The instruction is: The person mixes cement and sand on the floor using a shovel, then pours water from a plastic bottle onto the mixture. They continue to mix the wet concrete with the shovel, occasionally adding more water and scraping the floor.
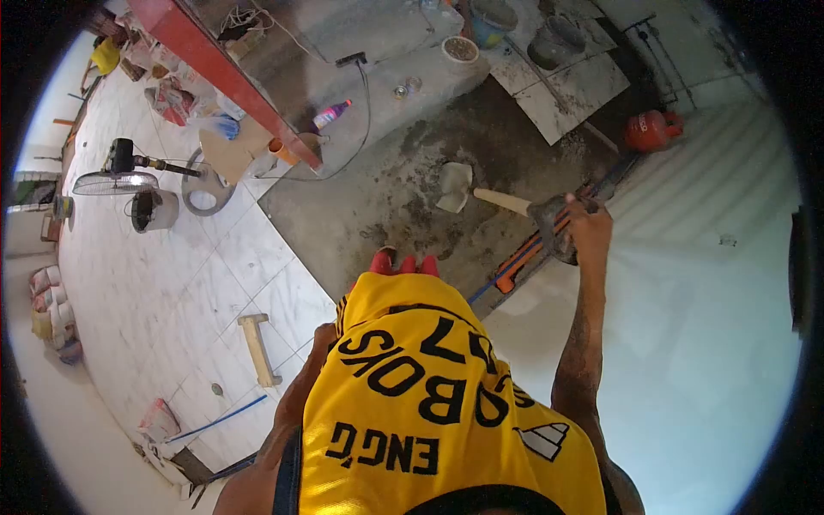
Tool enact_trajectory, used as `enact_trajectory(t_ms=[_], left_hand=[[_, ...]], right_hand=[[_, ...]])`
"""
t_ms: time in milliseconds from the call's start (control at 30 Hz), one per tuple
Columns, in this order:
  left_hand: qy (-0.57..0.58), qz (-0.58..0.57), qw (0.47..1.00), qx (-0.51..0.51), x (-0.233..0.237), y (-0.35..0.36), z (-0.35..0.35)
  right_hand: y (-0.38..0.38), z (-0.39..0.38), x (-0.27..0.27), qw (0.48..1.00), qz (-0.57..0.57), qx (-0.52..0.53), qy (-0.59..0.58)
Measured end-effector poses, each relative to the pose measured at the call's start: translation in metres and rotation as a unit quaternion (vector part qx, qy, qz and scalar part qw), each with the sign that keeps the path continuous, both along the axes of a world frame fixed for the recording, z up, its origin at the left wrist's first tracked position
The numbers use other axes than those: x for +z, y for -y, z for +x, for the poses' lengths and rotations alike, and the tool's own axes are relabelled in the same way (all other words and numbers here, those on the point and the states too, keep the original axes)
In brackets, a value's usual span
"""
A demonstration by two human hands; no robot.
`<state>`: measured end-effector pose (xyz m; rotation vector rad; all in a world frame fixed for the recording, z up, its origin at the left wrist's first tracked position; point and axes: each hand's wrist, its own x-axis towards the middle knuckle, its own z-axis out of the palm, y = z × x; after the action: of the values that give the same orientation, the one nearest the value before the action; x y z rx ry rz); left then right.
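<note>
My right hand (590, 230) is at the right end of my reach, its fingers curled at the upper edge of a dark, rounded bucket (556, 240). A wooden handle (502, 201) runs left from the bucket to a pale, flat shovel-like blade (455, 187), which lies on the wet grey floor. Below the bucket, an orange-and-black long tool (515, 264) lies along a blue edge by the wall. My left arm (296, 399) bends in beside my yellow shirt (403, 360), which hides the hand.
Large tiles (575, 99) lie at the far right near a red gas cylinder (654, 130). To the left stand a fan (120, 176) and a white bucket (159, 210). A red beam (232, 81) slants overhead; a wooden piece (257, 350) lies on the white tiles.
</note>
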<state>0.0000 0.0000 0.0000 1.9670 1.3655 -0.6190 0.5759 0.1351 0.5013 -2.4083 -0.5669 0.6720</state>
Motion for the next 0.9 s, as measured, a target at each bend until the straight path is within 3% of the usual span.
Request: enact_trajectory(t_ms=[100, 133, 200, 267, 300, 333, 400, 433, 467, 500, 533, 567, 600, 633, 667, 700, 733, 800, 833, 867, 900], left_hand=[[0.036, 0.02, 0.998, 0.041, 0.034, 0.007, -0.012], [0.07, 0.074, 0.995, -0.006, 0.053, 0.009, -0.014], [0.111, 0.078, 0.985, -0.105, 0.107, -0.003, -0.011], [0.153, -0.007, 0.985, 0.081, 0.095, 0.003, -0.01], [0.172, -0.049, 0.969, 0.173, 0.088, 0.006, -0.013], [0.142, -0.059, 0.973, 0.174, 0.092, 0.007, -0.018], [0.09, -0.073, 0.977, 0.18, 0.096, -0.006, -0.007], [0.085, 0.036, 0.996, 0.012, 0.121, -0.012, -0.004], [0.138, -0.054, 0.953, 0.265, 0.127, -0.02, 0.005], [0.184, -0.141, 0.837, 0.496, 0.131, -0.025, 0.013], [0.206, -0.225, 0.658, 0.689, 0.137, -0.014, 0.011], [0.231, -0.229, 0.649, 0.687, 0.127, -0.004, 0.005], [0.191, -0.181, 0.799, 0.541, 0.113, -0.005, 0.001], [0.14, -0.126, 0.911, 0.368, 0.096, 0.0, -0.005], [0.084, -0.065, 0.979, 0.175, 0.088, 0.005, -0.009], [0.149, -0.002, 0.96, 0.238, 0.103, 0.011, -0.003], [0.139, 0.001, 0.976, 0.169, 0.091, 0.012, -0.005], [0.114, 0.014, 0.993, 0.034, 0.043, 0.007, -0.012], [0.066, -0.035, 0.996, 0.042, 0.041, 0.001, -0.005], [0.061, -0.004, 0.997, 0.046, 0.06, -0.004, 0.002], [0.059, 0.011, 0.996, 0.066, 0.045, -0.011, 0.005]], right_hand=[[-0.016, -0.017, 0.011, 0.996, 0.085, -0.006, 0.014], [-0.018, -0.013, -0.005, 0.995, 0.082, -0.004, 0.051], [-0.034, 0.005, -0.061, 0.988, 0.082, 0.0, 0.127], [-0.062, -0.018, -0.089, 0.992, -0.064, -0.001, 0.105], [-0.069, -0.014, -0.116, 0.991, -0.042, 0.009, 0.131], [-0.071, -0.01, -0.15, 0.988, -0.024, 0.016, 0.153], [-0.081, 0.003, -0.133, 0.989, 0.006, 0.042, 0.143], [-0.082, 0.012, -0.094, 0.993, 0.008, 0.06, 0.103], [-0.082, 0.036, -0.083, 0.995, 0.012, 0.057, 0.086], [-0.082, 0.054, -0.074, 0.996, 0.014, 0.054, 0.07], [-0.078, 0.049, -0.06, 0.997, 0.02, 0.051, 0.055], [-0.077, 0.046, -0.042, 0.998, 0.03, 0.047, 0.042], [-0.08, 0.046, -0.032, 0.998, 0.047, 0.04, 0.031], [-0.081, 0.037, -0.04, 0.987, 0.028, 0.092, 0.127], [-0.083, 0.024, -0.058, 0.964, 0.008, 0.142, 0.222], [-0.078, 0.022, -0.106, 0.967, -0.008, 0.167, 0.192], [-0.077, 0.018, -0.144, 0.967, -0.022, 0.193, 0.161], [-0.068, -0.031, -0.118, 0.944, -0.051, 0.29, 0.147], [-0.054, -0.05, -0.104, 0.926, -0.07, 0.349, 0.123], [-0.039, -0.067, -0.093, 0.904, -0.088, 0.407, 0.097], [-0.031, -0.08, -0.084, 0.898, -0.116, 0.416, 0.088]])
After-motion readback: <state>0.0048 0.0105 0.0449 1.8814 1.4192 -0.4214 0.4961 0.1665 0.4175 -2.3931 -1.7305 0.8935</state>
